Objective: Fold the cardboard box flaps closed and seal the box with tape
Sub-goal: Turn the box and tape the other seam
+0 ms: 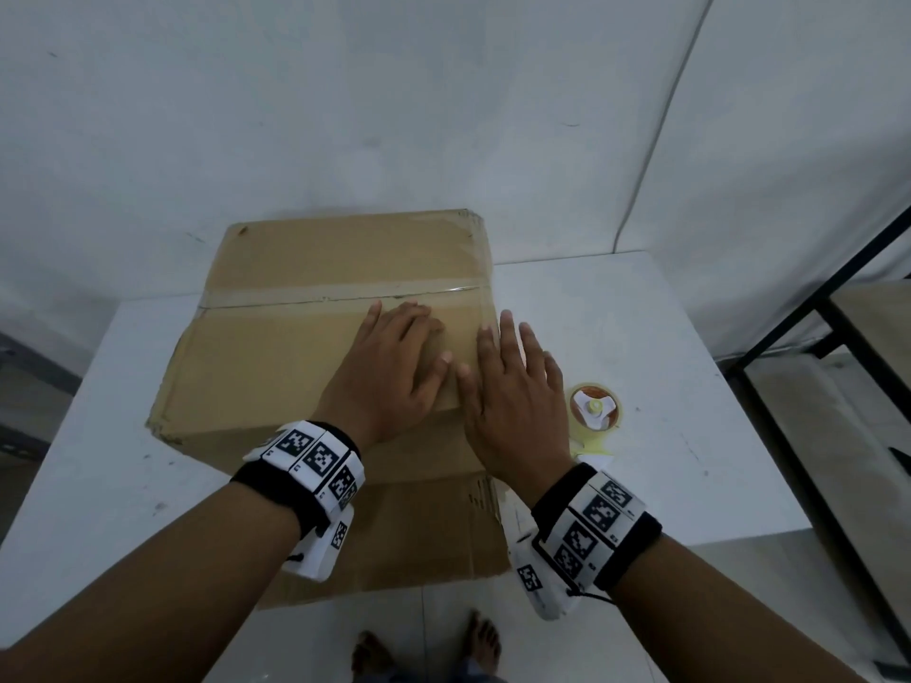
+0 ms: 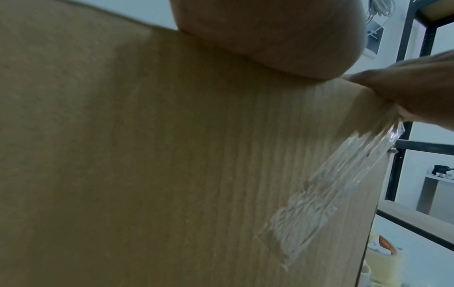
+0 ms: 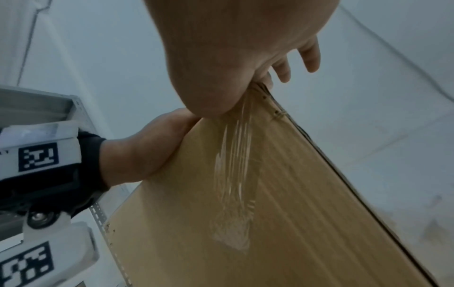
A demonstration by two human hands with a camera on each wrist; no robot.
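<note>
Both grips flat, fingers straight, holding nothing: left hand on cardboard box top, right hand at right edge. Tape strip crosses that edge, long axis downward. Tape roll on worktop just right, nearer right hand.

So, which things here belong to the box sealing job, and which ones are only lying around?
Belong to the job:
- cardboard box, flaps folded shut
- clear tape strip on the box's near side
- tape roll on the table
- left hand and right hand, flat on the box

Only lying around:
- white table
- black metal shelf frame
</note>
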